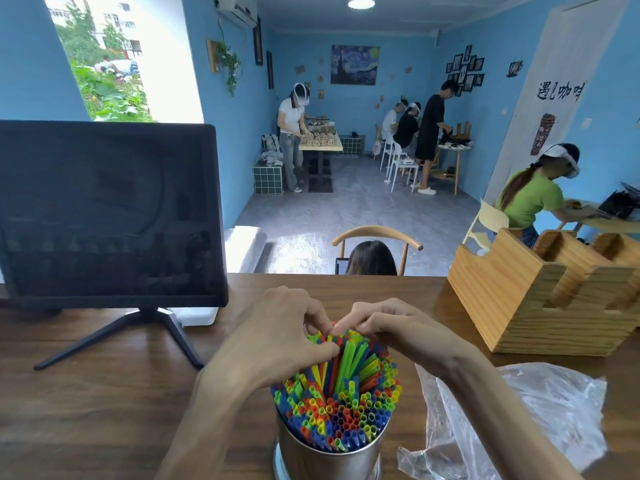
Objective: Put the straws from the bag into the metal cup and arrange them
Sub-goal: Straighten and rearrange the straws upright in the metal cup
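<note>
A shiny metal cup (329,460) stands at the near edge of the wooden table, packed with several coloured straws (341,407) in green, blue, red, yellow and orange. The far straws lean away and stick up higher. My left hand (280,336) and my right hand (391,327) meet over those raised far straws, fingers curled and pinching their tips. The fingertips are partly hidden by each other. A crumpled clear plastic bag (512,420) lies to the right of the cup; I see no straws in it.
A dark monitor (107,213) on a tripod stand fills the left of the table (104,393). A slatted wooden organizer (540,296) sits at the right. Beyond the counter, a seated person's head and chair are close; other people work farther back.
</note>
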The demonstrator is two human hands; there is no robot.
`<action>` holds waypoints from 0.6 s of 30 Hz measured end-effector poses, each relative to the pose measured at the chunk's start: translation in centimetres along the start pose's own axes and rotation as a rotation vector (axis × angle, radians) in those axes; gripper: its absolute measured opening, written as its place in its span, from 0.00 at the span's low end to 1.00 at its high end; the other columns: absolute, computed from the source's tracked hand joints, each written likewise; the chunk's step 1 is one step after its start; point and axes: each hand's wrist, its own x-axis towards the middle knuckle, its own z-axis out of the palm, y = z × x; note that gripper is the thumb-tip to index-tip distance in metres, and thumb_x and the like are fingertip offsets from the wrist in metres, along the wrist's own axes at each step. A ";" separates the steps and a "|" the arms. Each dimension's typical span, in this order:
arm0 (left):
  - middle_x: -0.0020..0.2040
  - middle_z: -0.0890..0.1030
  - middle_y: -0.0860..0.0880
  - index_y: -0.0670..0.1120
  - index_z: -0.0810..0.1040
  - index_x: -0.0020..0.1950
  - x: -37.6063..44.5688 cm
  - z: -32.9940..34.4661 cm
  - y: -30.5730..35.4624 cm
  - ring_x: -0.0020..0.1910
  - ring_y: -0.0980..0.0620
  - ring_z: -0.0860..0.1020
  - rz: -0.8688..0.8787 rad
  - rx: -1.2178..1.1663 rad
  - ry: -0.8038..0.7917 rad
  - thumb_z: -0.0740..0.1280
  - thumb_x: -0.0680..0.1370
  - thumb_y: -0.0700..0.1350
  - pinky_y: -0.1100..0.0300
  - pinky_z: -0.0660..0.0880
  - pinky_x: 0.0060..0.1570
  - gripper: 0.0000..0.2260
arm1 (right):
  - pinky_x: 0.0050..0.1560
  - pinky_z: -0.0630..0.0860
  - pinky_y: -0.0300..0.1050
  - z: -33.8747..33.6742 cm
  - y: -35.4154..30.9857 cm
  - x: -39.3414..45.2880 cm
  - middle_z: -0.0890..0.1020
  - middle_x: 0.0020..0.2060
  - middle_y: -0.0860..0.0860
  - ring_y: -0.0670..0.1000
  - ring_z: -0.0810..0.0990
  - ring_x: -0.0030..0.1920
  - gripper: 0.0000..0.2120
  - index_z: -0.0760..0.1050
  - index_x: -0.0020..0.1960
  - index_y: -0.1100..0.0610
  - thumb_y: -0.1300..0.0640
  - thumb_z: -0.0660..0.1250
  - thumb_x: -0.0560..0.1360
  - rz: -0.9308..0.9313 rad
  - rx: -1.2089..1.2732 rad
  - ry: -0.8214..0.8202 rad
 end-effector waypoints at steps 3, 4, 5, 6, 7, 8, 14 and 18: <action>0.39 0.80 0.64 0.61 0.79 0.35 0.0 0.0 0.0 0.43 0.65 0.78 -0.024 0.000 0.019 0.76 0.70 0.62 0.66 0.77 0.43 0.10 | 0.61 0.75 0.56 0.2 0.7 -0.5 0.84 0.50 0.56 0.56 0.80 0.53 0.17 0.85 0.58 0.59 0.59 0.61 0.76 -0.027 0.117 0.039; 0.39 0.80 0.64 0.61 0.79 0.35 0.0 0.1 0.0 0.43 0.65 0.78 -0.030 -0.003 0.023 0.76 0.70 0.62 0.68 0.76 0.42 0.10 | 0.60 0.76 0.53 0.4 0.9 -0.7 0.83 0.50 0.58 0.55 0.81 0.53 0.16 0.84 0.58 0.58 0.58 0.62 0.76 -0.042 0.129 0.065; 0.40 0.80 0.64 0.61 0.79 0.35 0.0 0.2 0.0 0.44 0.65 0.77 -0.032 -0.005 0.028 0.76 0.70 0.63 0.68 0.75 0.42 0.10 | 0.57 0.77 0.50 0.6 1.0 -0.8 0.82 0.49 0.58 0.52 0.80 0.51 0.16 0.84 0.59 0.56 0.55 0.64 0.75 -0.060 0.127 0.102; 0.40 0.79 0.64 0.61 0.78 0.35 0.0 0.2 -0.1 0.45 0.64 0.77 -0.030 -0.007 0.034 0.76 0.70 0.63 0.68 0.74 0.43 0.11 | 0.55 0.77 0.47 0.9 1.0 -1.0 0.81 0.47 0.54 0.49 0.79 0.50 0.15 0.84 0.59 0.53 0.52 0.67 0.74 -0.080 0.110 0.140; 0.41 0.79 0.64 0.61 0.77 0.34 -0.1 0.3 -0.1 0.46 0.63 0.76 -0.026 -0.009 0.040 0.76 0.69 0.63 0.66 0.74 0.44 0.12 | 0.55 0.77 0.46 1.2 1.1 -1.2 0.80 0.47 0.50 0.47 0.79 0.50 0.17 0.82 0.59 0.50 0.47 0.69 0.73 -0.098 0.082 0.167; 0.41 0.78 0.63 0.62 0.76 0.33 -0.1 0.4 -0.2 0.48 0.62 0.75 -0.020 -0.012 0.044 0.75 0.69 0.64 0.63 0.74 0.46 0.12 | 0.55 0.77 0.45 1.5 1.3 -1.5 0.80 0.49 0.48 0.46 0.79 0.52 0.19 0.81 0.61 0.47 0.44 0.70 0.71 -0.111 0.053 0.177; 0.45 0.78 0.64 0.63 0.80 0.41 -0.5 0.0 -0.7 0.52 0.60 0.72 0.020 -0.036 0.008 0.74 0.74 0.59 0.55 0.73 0.54 0.05 | 0.57 0.82 0.52 3.1 1.9 -2.3 0.81 0.58 0.51 0.54 0.84 0.57 0.24 0.77 0.63 0.48 0.48 0.76 0.68 -0.140 0.035 0.188; 0.47 0.77 0.65 0.64 0.81 0.48 -0.9 -0.1 -1.1 0.54 0.60 0.71 0.023 0.014 -0.023 0.71 0.77 0.53 0.56 0.73 0.56 0.04 | 0.60 0.80 0.50 3.1 1.9 -2.3 0.79 0.59 0.45 0.50 0.80 0.61 0.14 0.81 0.57 0.48 0.52 0.72 0.71 -0.196 -0.091 0.275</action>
